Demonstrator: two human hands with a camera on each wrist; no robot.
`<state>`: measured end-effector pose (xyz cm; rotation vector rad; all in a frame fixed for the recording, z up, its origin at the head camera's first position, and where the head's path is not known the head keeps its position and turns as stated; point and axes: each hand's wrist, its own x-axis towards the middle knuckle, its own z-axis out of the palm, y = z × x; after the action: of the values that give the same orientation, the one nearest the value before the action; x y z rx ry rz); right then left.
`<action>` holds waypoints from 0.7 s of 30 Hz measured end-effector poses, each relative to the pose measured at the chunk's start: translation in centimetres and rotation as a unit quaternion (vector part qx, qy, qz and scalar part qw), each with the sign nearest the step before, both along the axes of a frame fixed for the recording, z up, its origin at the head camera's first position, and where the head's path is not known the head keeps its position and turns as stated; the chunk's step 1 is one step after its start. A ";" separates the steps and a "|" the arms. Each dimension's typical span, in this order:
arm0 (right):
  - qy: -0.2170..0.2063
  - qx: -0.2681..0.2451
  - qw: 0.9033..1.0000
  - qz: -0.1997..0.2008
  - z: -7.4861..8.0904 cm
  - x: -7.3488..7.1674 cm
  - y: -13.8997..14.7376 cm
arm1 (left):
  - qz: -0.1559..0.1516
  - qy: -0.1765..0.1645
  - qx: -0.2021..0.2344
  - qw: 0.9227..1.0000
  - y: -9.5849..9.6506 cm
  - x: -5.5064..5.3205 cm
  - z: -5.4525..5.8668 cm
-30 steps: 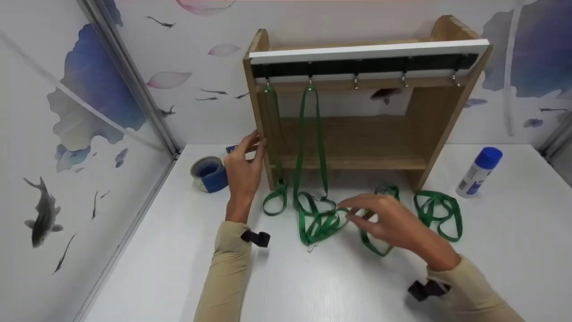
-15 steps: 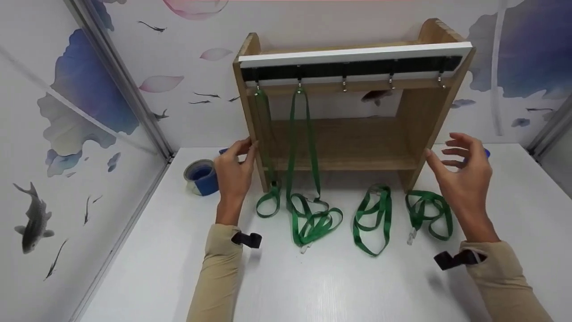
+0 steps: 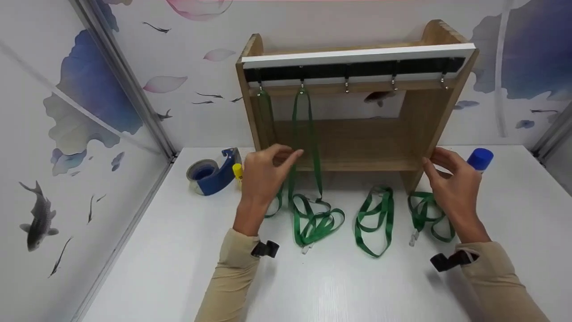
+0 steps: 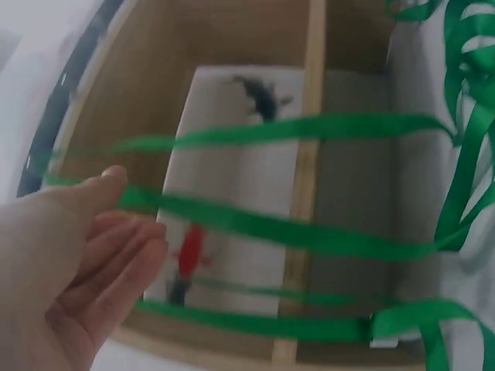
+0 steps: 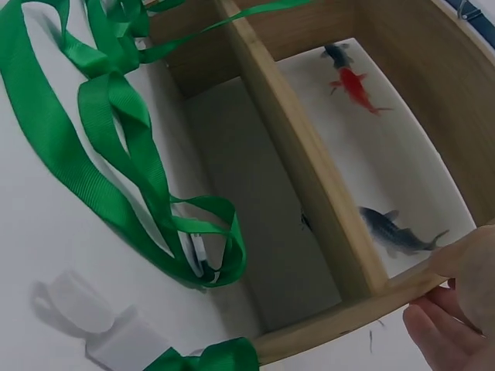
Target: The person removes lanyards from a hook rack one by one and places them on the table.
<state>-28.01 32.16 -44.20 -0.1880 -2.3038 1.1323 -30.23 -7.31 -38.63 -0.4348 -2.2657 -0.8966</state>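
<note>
A wooden shelf (image 3: pixel 357 143) stands at the back, with a row of small hooks under its white-and-black front strip. Green lanyards hang from its two leftmost hooks; the second lanyard (image 3: pixel 314 147) trails down into a heap. My left hand (image 3: pixel 263 179) is in front of the shelf's left part, beside that lanyard's strap. In the left wrist view its fingers are loosely bent, thumb apart, and no strap is seen gripped. With thumb and fingers, my right hand (image 3: pixel 456 183) holds the edge of the right side panel (image 5: pixel 348 328).
Two more green lanyards, a middle one (image 3: pixel 374 223) and a right one (image 3: pixel 431 214), lie on the white table (image 3: pixel 339 286). At left stand a blue tape dispenser (image 3: pixel 216 179) and a yellow-capped item (image 3: pixel 237 171). A blue-capped tube (image 3: pixel 481 157) is behind my right hand.
My right hand left the heaped lanyard, moved right and took hold of the right side panel. My left hand let go of the left panel and moved right to the hanging strap.
</note>
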 end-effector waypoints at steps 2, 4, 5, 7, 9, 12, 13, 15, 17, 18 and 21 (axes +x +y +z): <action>0.000 0.001 1.000 0.001 -0.2 -0.2 0.0 | 0.020 -0.002 -0.037 0.999 1.3 0.6 0.0; 0.002 0.002 1.000 0.000 -0.3 -0.4 0.0 | 0.037 0.001 -0.062 0.997 2.3 0.8 -0.2; 0.002 0.002 1.000 -0.001 -0.4 -0.5 -0.1 | 0.044 0.003 -0.072 0.996 2.6 0.9 -0.3; 0.005 0.003 1.000 -0.003 -0.5 -0.6 0.0 | 0.050 0.005 -0.083 0.995 3.2 0.8 -0.6; 0.008 0.005 1.000 -0.006 -0.6 -0.7 0.0 | 0.054 0.003 -0.090 0.995 3.6 0.6 -0.8; 0.015 0.011 1.000 -0.005 -0.7 -0.8 0.0 | 0.058 -0.002 -0.088 0.994 3.9 0.1 -1.1; 0.018 0.013 1.000 -0.003 -0.8 -0.8 -0.1 | 0.059 -0.002 -0.086 0.994 4.0 0.0 -1.2; 0.021 0.016 1.000 0.001 -0.8 -0.9 -0.2 | 0.064 -0.002 -0.080 0.995 4.2 -0.2 -1.2; 0.023 0.016 1.000 0.003 -0.8 -0.9 -0.2 | 0.065 -0.002 -0.069 0.995 4.3 -0.3 -1.2; 0.023 0.016 1.000 0.003 -0.8 -0.9 -0.2 | 0.067 -0.001 -0.066 0.996 4.3 -0.3 -1.2; 0.024 0.016 1.000 -0.001 -0.8 -0.9 -0.2 | 0.078 0.002 -0.064 0.995 4.4 -0.3 -1.0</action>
<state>-28.93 31.95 -45.01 -0.1503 -2.2766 1.0871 -30.53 -2.89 -39.65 -0.3103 -2.3256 -0.6735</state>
